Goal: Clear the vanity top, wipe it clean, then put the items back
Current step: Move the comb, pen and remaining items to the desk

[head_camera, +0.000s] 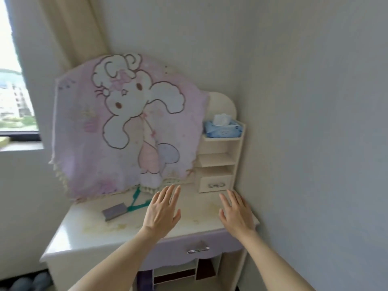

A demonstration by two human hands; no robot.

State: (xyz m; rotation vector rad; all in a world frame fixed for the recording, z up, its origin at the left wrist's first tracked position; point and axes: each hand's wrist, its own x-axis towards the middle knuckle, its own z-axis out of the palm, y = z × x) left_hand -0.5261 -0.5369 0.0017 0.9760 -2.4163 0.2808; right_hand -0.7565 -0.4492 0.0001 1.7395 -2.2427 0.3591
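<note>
Head view shows the left hand and right hand spread, fingers apart and empty, over the stained vanity top at lower centre, where a hasty reach could knock the grey brush off the edge.

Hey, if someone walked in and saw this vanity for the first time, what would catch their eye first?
The big pink cartoon blanket draped over the back of the vanity dominates the scene. Below it, the left hand and right hand hover open over the stained vanity top, where a grey block and a teal item lie. A blue tissue pack sits on the top shelf at right.
</note>
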